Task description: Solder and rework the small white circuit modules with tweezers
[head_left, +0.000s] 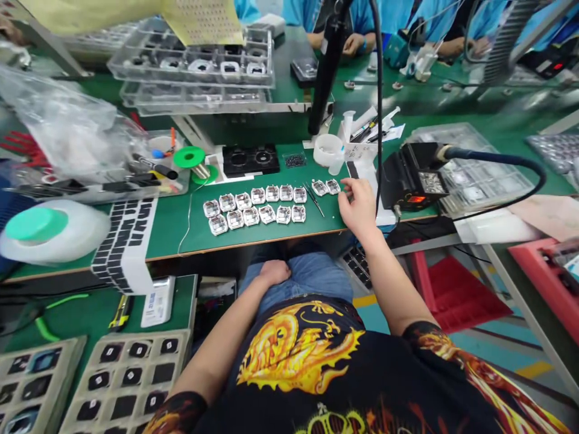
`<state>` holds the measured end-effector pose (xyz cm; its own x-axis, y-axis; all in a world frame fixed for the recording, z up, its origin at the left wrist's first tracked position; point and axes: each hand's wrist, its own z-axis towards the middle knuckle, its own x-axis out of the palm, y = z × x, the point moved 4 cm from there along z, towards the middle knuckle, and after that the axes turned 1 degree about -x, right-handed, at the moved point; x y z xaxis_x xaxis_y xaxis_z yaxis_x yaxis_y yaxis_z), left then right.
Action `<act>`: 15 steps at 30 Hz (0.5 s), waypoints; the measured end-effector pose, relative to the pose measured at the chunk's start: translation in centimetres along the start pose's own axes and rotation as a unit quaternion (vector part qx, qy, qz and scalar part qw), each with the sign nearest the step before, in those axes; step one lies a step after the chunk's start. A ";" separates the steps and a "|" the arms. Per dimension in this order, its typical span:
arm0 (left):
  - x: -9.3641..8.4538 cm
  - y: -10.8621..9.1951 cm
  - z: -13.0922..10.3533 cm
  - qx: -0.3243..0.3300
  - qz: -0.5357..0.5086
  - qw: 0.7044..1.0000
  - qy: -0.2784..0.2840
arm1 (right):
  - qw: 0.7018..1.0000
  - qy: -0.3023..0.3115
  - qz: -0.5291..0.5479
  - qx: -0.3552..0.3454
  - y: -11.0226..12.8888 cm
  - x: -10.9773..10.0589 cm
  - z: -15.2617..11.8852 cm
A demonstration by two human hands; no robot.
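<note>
Left hand (pixel 275 272) lies on the lap at the centre of the frame, fingers curled in loosely; its palm is hidden from me, so I cannot tell whether it holds anything. Right hand (pixel 357 205), right of centre, sits over the front edge of the green bench (pixel 172 217), released, fingers half open and bent; the tips are just beside the nearer of two small white cases (pixel 333 186), though I cannot tell if they touch it. Left of that pair lie slanting tweezers (pixel 315 200); left again, two rows of similar white cases (pixel 267 213) spread across the middle of the frame. Behind the rows are a green wire spool (pixel 189 158), a black fixture (pixel 251 160) and a round white tub (pixel 328 149); a black station with a red display (pixel 414 181) stands to the right. Farther off, clear trays (pixel 194 75) are stacked at upper left; along the top sit co-workers in blue (pixel 298 12).
</note>
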<state>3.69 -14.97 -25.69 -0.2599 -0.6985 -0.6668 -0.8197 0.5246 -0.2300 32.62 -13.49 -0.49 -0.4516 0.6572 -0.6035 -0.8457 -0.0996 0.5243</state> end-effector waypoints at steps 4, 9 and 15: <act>0.4 1.6 -0.7 -0.032 -0.018 0.999 0.000 | 0.998 0.042 -0.040 0.010 -1.0 1.0 1.1; 1.0 3.8 -2.0 -0.080 -0.035 0.996 -0.001 | 0.988 0.137 -0.071 -0.010 -0.8 2.3 1.4; 0.6 3.9 -2.3 -0.087 -0.041 0.995 -0.005 | 0.982 0.177 -0.072 -0.004 -0.7 2.7 1.3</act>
<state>-0.80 -14.45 -25.33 -0.1851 -0.7298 -0.6581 -0.9142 0.3735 -0.1572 32.40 -10.65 -1.71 -0.3969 0.3640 -0.8426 -0.9094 -0.0319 0.4147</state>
